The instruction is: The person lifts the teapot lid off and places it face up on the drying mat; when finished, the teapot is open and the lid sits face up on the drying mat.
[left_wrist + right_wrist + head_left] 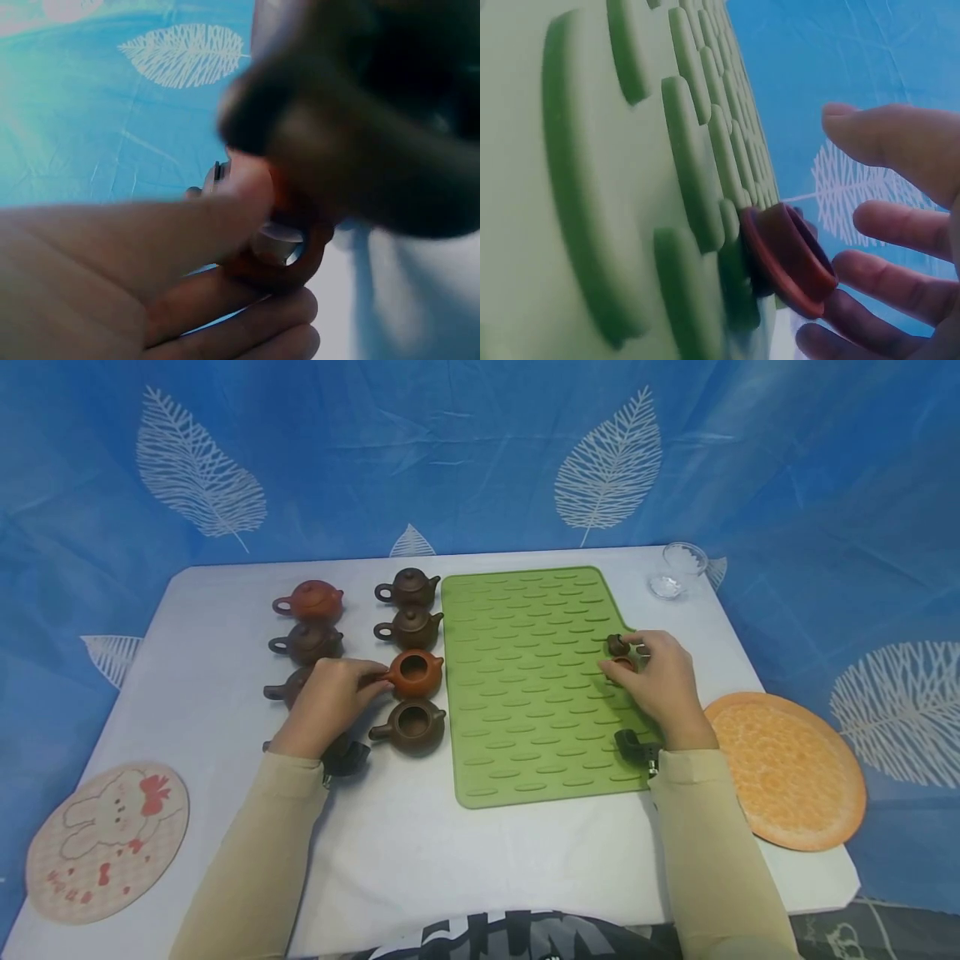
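Observation:
My left hand pinches the handle of an orange-red teapot, which has no lid on and shows its round opening. A brown teapot, also lidless, stands just nearer to me. On the green mat, my right hand is spread over small teapot lids. The right wrist view shows a reddish lid tipped with its hollow rim toward the fingers, the thumb held apart from it. Beyond it lies a dark lid. A blurred dark shape covers much of the left wrist view.
Two dark lidded teapots line the mat's left edge farther back. Farther left stands a column with a red teapot and dark ones, partly behind my left arm. Glass dishes sit back right. Round mats, one rabbit-patterned, one orange, lie at the sides.

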Available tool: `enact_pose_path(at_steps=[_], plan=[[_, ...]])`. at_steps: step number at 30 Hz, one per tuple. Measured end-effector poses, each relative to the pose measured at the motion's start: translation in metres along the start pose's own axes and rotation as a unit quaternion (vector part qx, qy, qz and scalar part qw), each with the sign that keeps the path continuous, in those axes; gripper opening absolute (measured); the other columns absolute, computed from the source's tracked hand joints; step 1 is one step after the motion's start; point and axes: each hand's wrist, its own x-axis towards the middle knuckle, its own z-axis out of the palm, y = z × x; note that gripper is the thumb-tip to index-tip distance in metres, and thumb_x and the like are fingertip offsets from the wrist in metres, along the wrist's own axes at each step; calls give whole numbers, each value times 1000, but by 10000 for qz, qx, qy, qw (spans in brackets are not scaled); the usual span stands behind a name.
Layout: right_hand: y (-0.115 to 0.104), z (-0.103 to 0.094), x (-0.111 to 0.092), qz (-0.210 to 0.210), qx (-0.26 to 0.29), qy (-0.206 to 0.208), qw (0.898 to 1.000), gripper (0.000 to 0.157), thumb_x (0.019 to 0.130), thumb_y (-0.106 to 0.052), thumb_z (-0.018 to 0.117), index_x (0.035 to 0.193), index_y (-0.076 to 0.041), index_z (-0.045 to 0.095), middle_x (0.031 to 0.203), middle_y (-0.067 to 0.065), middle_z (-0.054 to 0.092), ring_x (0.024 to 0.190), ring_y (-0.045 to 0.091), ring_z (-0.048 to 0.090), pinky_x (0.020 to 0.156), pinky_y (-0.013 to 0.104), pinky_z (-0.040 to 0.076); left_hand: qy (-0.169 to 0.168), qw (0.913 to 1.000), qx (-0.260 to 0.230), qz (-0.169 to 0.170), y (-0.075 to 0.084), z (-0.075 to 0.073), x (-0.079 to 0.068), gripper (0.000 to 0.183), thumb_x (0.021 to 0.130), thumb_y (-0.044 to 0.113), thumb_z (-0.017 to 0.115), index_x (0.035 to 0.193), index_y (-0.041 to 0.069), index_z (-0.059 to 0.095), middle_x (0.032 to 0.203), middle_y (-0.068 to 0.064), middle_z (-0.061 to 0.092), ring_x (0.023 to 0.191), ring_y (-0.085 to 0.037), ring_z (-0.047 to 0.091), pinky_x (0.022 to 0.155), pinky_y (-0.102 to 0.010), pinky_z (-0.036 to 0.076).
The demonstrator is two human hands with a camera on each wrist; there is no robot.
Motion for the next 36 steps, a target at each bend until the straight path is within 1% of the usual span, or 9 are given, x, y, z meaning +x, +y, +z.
enact_pose_path(at_steps=[4, 7, 10, 13, 18, 22, 27, 31, 36], plan=[[-5, 4, 9, -267, -31, 153, 9995, 47, 90, -22, 88, 123, 6, 70, 120, 25, 66, 118, 43, 58, 105, 61, 40, -116, 9993, -96, -337, 1, -7, 2, 36, 96, 25, 82, 121, 0, 77, 109, -15, 77, 99, -33, 72, 90, -53, 57], [-11, 7, 16, -489, -42, 207, 9986, 47, 90, -21, 88, 123, 7, 70, 116, 26, 66, 112, 42, 59, 105, 61, 40, -91, 9983, -155, -546, -2, -13, 9, 44, 97, 30, 81, 127, -1, 74, 119, -17, 75, 106, -35, 70, 94, -55, 55], [-22, 12, 23, -573, -29, 109, 9983, 47, 93, -22, 85, 126, 7, 69, 118, 26, 65, 110, 42, 59, 103, 61, 41, 49, 9984, -70, -562, -7, -19, 19, 42, 98, 27, 80, 128, -2, 73, 120, -19, 73, 107, -37, 69, 95, -55, 54], [-33, 20, 31, -586, 60, -91, 9982, 47, 95, -24, 83, 128, 6, 68, 124, 25, 65, 112, 41, 60, 102, 59, 43, 49, 9983, 40, -575, -10, -25, 29, 40, 99, 22, 79, 129, -4, 71, 123, -22, 72, 113, -39, 67, 100, -56, 52], [-53, 37, 45, -774, 103, -467, 9959, 47, 96, -26, 82, 130, 3, 68, 129, 20, 66, 122, 40, 58, 106, 55, 44, -185, 9979, 208, -580, -14, -31, 45, 39, 98, 12, 78, 132, -5, 69, 130, -24, 68, 126, -41, 61, 109, -57, 45], [-71, 51, 54, -1005, 66, -751, 9921, 48, 97, -29, 80, 132, 2, 68, 131, 18, 67, 127, 38, 56, 110, 52, 42, -410, 9972, 348, -519, -18, -34, 58, 38, 98, 7, 76, 133, -6, 68, 128, -24, 69, 123, -42, 63, 106, -57, 47], [-94, 68, 67, -1335, 42, -972, 9863, 47, 98, -29, 80, 132, 1, 68, 133, 16, 67, 128, 35, 57, 113, 50, 40, -768, 9942, 270, -707, -19, -33, 75, 38, 99, 9, 76, 134, -3, 69, 128, -23, 70, 124, -40, 63, 105, -57, 48], [-116, 83, 78, -1591, -18, -1192, 9800, 46, 98, -30, 80, 131, 0, 68, 131, 15, 68, 125, 33, 59, 111, 46, 42, -783, 9943, 277, -669, -21, -31, 84, 32, 98, 9, 77, 127, -4, 73, 121, -22, 73, 119, -38, 66, 103, -54, 50], [-142, 101, 90, -1784, -85, -1455, 9731, 46, 97, -31, 80, 130, -1, 69, 128, 12, 68, 119, 28, 61, 106, 41, 46, -806, 9946, 159, -638, -23, -25, 90, 26, 97, 9, 79, 119, -3, 77, 111, -19, 76, 111, -35, 69, 99, -52, 52]])
